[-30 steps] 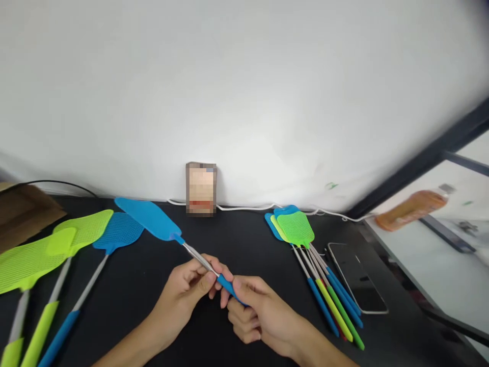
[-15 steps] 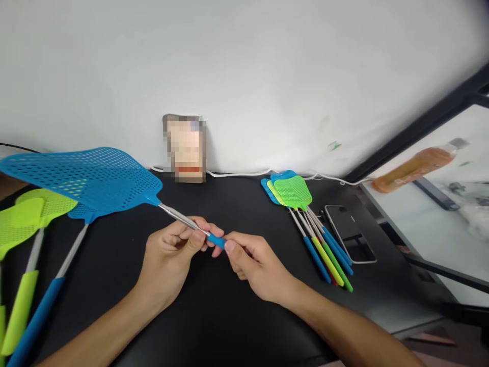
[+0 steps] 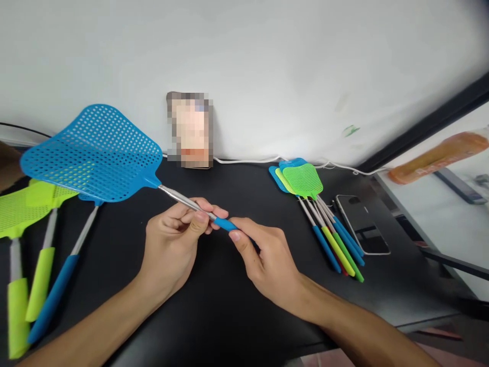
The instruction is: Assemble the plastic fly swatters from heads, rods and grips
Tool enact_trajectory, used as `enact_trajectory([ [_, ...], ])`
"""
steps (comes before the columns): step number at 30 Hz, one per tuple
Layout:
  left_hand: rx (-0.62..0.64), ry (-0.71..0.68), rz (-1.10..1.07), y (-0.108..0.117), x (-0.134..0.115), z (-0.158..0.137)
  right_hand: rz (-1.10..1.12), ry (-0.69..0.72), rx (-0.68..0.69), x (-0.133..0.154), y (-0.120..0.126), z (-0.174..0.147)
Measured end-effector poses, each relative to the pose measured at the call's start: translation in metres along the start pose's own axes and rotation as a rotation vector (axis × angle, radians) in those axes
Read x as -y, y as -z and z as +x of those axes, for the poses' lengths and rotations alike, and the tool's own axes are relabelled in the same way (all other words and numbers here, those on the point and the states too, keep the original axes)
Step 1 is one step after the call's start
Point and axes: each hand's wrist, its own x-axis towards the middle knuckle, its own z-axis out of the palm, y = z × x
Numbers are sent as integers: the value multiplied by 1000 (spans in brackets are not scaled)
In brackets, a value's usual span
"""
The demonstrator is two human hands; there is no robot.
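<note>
A blue fly swatter with a perforated head and a metal shaft is held above the black table, its head toward the left. My left hand is closed, pinching the shaft near where the blue grip begins. Around the blue grip, thumb and fingers of my right hand are closed; the grip's far end is hidden in that hand. Below the held head, at the left, lie two yellow-green swatters and another blue swatter.
A bundle of several coloured swatters lies at the right, beside a phone. A blurred-out packet leans against the wall. White cable runs along the table's back edge. An orange drink bottle is at far right.
The blue swatter's head has turned to show more of its face. My right hand has shifted slightly right along the grip, uncovering more blue. The camera view has shifted.
</note>
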Motion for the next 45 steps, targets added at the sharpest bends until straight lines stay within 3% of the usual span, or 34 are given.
enact_trajectory([
  [7, -29, -37, -21, -6, -5, -1, -357, 216, -189, -6, -5, -5],
  [15, -22, -5, -75, -4, -10, 3, -638, 409, -262, -6, -5, -3],
  [25, -50, 51, -153, -3, -13, 8, -935, 568, -254, -7, 2, 1],
  [27, -26, 44, -153, 0, -16, 11, -870, 548, -272, -6, -1, -1],
  [30, 86, -1, -125, 5, -20, 13, -484, 363, -246, 1, -6, -5],
  [35, 280, 78, -98, 7, -13, 3, 531, -224, 271, 8, -9, -6],
  [37, 264, 79, -86, 5, -9, -2, 775, -335, 361, 6, -7, -2],
  [39, 198, 49, -66, 0, -7, -5, 729, -297, 322, 3, -4, 2],
  [45, -32, -59, -36, 10, -22, 14, -74, 59, -26, 0, -5, -2],
])
